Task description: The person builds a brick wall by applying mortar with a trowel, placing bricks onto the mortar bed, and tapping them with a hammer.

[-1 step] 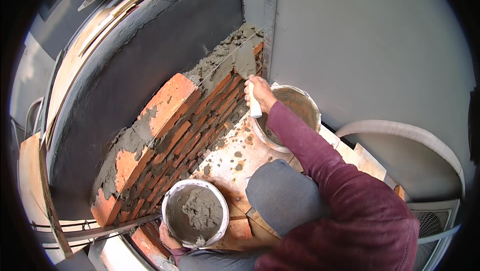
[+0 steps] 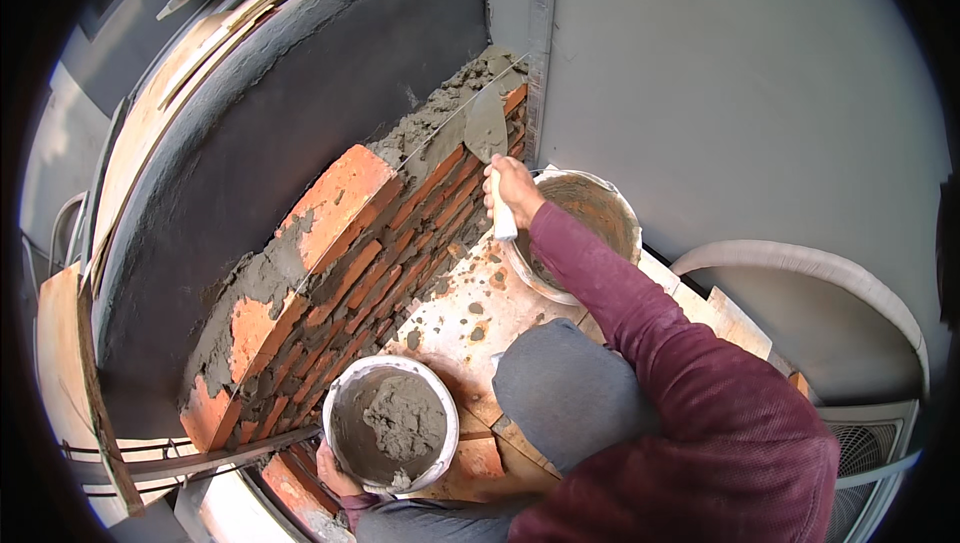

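My right hand (image 2: 516, 189) is closed around the white handle of a trowel (image 2: 487, 127). The trowel's grey, mortar-smeared blade lies against the front upper edge of the brick wall (image 2: 432, 189), close to its far end. Wet mortar (image 2: 440, 115) covers the wall top there, and a thin string runs along the edge. Nearer, a whole orange brick (image 2: 342, 201) sits on the course. At the lower left, my left hand (image 2: 338, 473) grips the rim of a round white bucket (image 2: 449, 393) with a mound of mortar (image 2: 404, 419) inside; some of its fingers are hidden.
Another bucket (image 2: 622, 205), with mortar-stained walls, stands by my right forearm. Mortar-spattered boards (image 2: 455, 318) cover the floor, with a loose brick piece (image 2: 480, 457) beside the near bucket. A dark curved wall (image 2: 300, 93) rises behind the bricks, and a grey panel (image 2: 720, 93) on the right.
My right hand and the trowel have shifted slightly left and toward me, and the blade shows more of its face. My left hand stays on the bucket.
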The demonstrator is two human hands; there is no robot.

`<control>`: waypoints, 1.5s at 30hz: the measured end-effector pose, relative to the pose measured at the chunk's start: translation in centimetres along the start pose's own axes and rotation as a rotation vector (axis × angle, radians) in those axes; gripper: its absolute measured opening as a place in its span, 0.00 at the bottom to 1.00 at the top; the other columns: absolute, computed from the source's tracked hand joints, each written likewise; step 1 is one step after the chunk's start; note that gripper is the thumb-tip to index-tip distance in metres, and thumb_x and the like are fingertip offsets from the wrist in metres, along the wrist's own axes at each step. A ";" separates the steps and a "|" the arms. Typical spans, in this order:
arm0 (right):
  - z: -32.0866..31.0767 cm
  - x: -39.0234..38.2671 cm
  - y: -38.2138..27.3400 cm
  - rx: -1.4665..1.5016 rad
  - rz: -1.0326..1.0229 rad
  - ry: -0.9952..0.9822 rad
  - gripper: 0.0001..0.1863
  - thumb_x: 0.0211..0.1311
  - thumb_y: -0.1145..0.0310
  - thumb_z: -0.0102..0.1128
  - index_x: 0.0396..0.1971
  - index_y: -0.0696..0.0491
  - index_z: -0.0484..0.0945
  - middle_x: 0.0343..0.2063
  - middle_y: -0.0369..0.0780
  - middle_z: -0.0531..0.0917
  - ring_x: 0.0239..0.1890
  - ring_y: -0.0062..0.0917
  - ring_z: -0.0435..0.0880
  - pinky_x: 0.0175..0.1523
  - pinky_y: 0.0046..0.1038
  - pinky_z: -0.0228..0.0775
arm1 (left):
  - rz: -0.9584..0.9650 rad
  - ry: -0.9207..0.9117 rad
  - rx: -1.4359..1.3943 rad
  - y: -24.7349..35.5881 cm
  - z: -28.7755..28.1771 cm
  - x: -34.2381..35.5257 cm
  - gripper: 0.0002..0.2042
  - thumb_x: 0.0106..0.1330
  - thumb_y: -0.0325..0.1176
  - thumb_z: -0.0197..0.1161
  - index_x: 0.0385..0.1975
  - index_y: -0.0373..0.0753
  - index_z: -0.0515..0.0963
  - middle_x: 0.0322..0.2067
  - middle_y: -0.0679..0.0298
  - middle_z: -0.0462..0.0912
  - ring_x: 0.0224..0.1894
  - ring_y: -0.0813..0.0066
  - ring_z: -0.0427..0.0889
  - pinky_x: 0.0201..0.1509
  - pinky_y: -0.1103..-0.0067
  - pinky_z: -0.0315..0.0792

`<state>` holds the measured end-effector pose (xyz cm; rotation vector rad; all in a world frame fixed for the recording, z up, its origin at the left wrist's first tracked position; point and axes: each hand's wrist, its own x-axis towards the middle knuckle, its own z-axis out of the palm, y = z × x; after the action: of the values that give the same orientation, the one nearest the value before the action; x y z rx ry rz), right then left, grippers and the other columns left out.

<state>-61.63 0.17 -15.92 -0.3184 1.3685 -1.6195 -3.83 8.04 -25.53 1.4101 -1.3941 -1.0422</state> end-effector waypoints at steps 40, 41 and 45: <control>5.7 -13.1 13.9 -1.828 0.032 -1.738 0.11 0.54 0.73 0.55 0.35 0.64 0.78 0.29 0.53 0.83 0.25 0.38 0.85 0.34 0.37 0.80 | 0.086 -0.131 -0.012 10.4 11.8 1.2 0.15 0.61 0.33 0.61 0.42 0.30 0.82 0.32 0.58 0.86 0.34 0.74 0.81 0.43 0.79 0.73; 5.4 -13.8 14.5 -1.721 0.020 -1.763 0.11 0.55 0.73 0.54 0.36 0.63 0.76 0.26 0.51 0.82 0.18 0.35 0.83 0.28 0.36 0.79 | 0.071 -0.131 -0.001 10.5 11.8 1.0 0.15 0.61 0.33 0.61 0.42 0.30 0.82 0.32 0.58 0.86 0.34 0.75 0.81 0.43 0.79 0.72; 5.6 -15.7 14.6 -1.522 0.024 -1.660 0.11 0.56 0.72 0.57 0.37 0.62 0.76 0.19 0.45 0.79 0.14 0.30 0.79 0.22 0.31 0.74 | 0.048 -0.134 -0.026 9.8 12.1 0.6 0.15 0.61 0.33 0.61 0.43 0.30 0.81 0.31 0.60 0.85 0.34 0.77 0.80 0.42 0.79 0.72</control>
<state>-42.56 10.17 -21.00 -1.8909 0.7929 0.3571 -18.12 7.17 -19.32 1.3016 -1.4981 -1.1367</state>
